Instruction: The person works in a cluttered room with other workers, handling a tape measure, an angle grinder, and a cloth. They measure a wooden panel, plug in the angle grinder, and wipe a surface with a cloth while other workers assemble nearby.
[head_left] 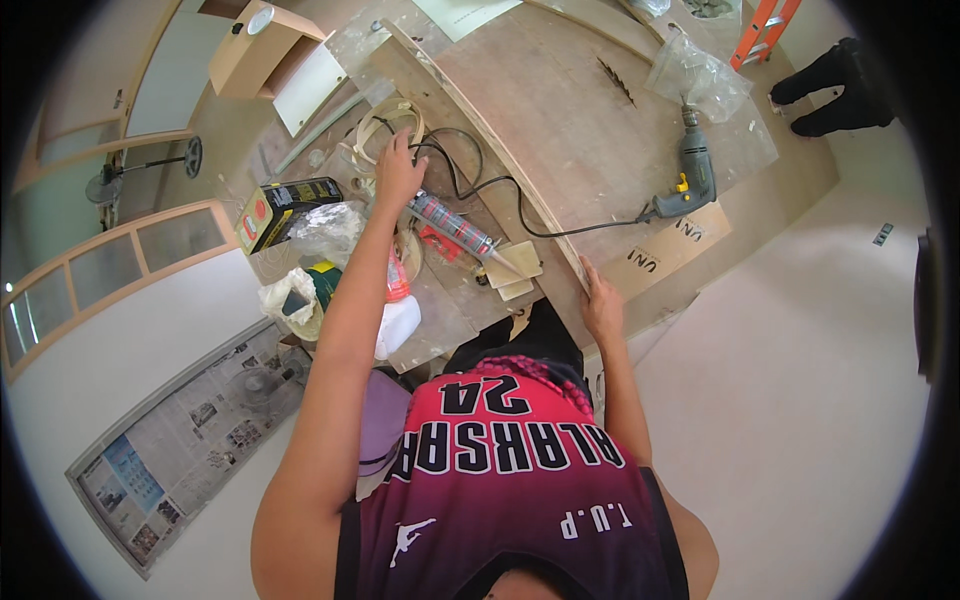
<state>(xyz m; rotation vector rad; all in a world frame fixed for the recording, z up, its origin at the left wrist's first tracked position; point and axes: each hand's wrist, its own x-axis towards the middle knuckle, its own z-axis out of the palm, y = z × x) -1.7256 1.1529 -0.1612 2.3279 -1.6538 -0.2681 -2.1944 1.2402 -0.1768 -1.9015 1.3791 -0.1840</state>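
Note:
My left hand [400, 175] is at the back end of a caulking gun [452, 226] loaded with a patterned sealant tube. Its fingers curl down there, and the hand covers the handle area. The gun's pale nozzle points toward me, beside small tan board pieces [515, 268]. My right hand [602, 308] is closed around the near end of a long, thin wooden strip [490, 148], which runs away to the upper left across the worktable [590, 110]. A black cord [515, 185] passes near my left hand and across the strip to a grey drill [690, 170].
Left of the gun stand a black-yellow box [290, 205], crumpled plastic [330, 230] and a white bottle [398, 325]. A tape roll [375, 125] lies past my left hand. At the far right are a plastic bag [695, 80], an orange ladder [765, 30] and another person's legs [835, 88].

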